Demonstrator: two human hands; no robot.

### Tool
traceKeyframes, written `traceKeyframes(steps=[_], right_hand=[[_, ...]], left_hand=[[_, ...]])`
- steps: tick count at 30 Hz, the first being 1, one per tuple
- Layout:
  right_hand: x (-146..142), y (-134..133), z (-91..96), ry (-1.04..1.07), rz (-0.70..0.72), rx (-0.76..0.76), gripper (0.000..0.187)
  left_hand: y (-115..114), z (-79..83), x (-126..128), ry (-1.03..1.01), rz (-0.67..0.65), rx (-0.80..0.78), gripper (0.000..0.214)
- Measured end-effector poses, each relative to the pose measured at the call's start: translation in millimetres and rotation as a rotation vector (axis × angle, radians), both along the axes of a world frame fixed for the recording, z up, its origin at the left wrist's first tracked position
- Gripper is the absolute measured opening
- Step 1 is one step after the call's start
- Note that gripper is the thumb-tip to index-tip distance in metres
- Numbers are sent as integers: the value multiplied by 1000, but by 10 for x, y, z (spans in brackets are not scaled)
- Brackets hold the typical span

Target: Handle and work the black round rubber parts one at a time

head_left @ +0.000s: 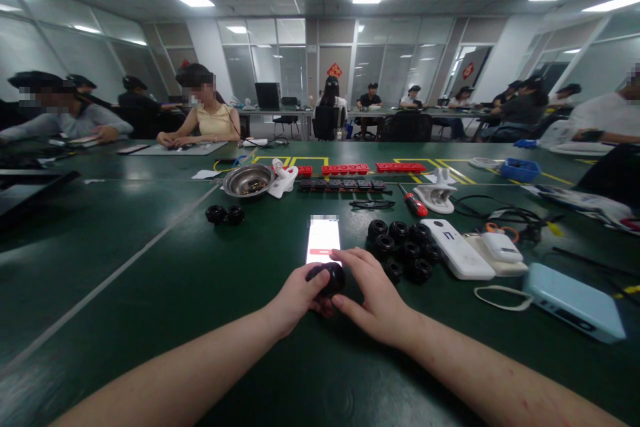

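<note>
Both hands meet at the middle of the green table [150, 267] around one round black part [327, 278]. My left hand [297, 297] curls round its left side. From the right, my right hand [370, 293] closes on it, with a finger reaching over the top toward a lit phone [323, 240] lying flat just behind. A pile of several similar black round parts [403, 247] lies right of the phone. Two more black round parts [225, 215] sit further left.
A metal bowl [249, 180], white clips, rows of red and black pieces [345, 177], a red-handled screwdriver [413, 201], white devices [457, 250], cables and a light-blue power bank [575, 300] lie around. Other people sit at the far side and at further tables.
</note>
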State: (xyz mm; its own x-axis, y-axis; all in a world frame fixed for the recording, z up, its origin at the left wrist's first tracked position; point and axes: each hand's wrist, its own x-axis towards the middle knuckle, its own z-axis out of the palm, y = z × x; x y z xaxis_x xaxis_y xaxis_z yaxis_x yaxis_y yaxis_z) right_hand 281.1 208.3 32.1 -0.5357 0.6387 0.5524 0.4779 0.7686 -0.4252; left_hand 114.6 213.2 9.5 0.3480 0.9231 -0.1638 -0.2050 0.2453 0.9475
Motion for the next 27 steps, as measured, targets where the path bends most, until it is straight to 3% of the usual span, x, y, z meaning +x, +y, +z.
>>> traceKeyframes(steps=[4, 6, 10, 14, 17, 20, 24, 27], right_hand=[[-2, 6, -14, -20, -76, -26, 34], [-6, 10, 6, -19, -29, -29, 30], [-11, 5, 47, -27, 94, 5, 40], [-14, -5, 25, -13, 3, 23, 46], [-17, 3, 2, 0, -85, 11, 36], [-16, 12, 10, 1, -45, -1, 28], [-12, -5, 39, -20, 91, 16, 41], [-11, -20, 38, -2, 56, 26, 47]], left_hand=[[0, 4, -7, 30, -15, -3, 57], [6, 9, -8, 29, -16, -10, 58], [19, 0, -3, 1, -10, -17, 56], [8, 5, -3, 9, -1, -11, 56], [-9, 37, -5, 30, -10, -19, 57], [-10, 54, -7, 37, -22, -26, 55], [8, 22, -7, -1, -25, -16, 54], [8, 8, -6, -13, -21, -7, 52]])
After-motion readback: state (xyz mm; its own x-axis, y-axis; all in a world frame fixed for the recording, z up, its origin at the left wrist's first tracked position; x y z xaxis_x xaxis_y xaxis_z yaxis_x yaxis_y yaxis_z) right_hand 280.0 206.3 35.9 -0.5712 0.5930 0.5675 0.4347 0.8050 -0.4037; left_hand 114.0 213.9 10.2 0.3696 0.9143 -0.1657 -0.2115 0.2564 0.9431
